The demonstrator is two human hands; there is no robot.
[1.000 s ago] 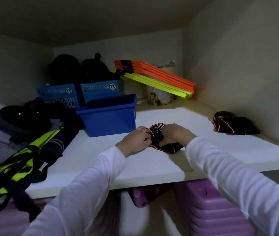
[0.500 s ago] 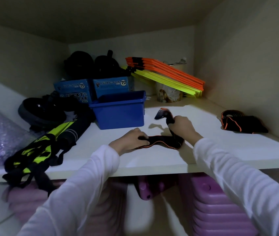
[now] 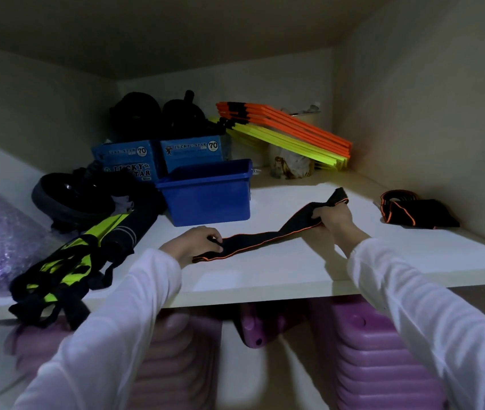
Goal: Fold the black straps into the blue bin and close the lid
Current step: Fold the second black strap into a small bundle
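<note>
Black fabric strap with orange edging (image 3: 268, 238) lies stretched across the white shelf (image 3: 294, 270), its long axis running from near left up to far right. The left hand (image 3: 197, 242) pinches the near end flat; the right hand (image 3: 331, 218) grips the raised far end. The open blue plastic bin (image 3: 205, 196) sits just beyond, nearer the left hand.

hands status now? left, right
Left hand: pinching the near end of the black strap.
Right hand: gripping the strap near its far end.
</note>
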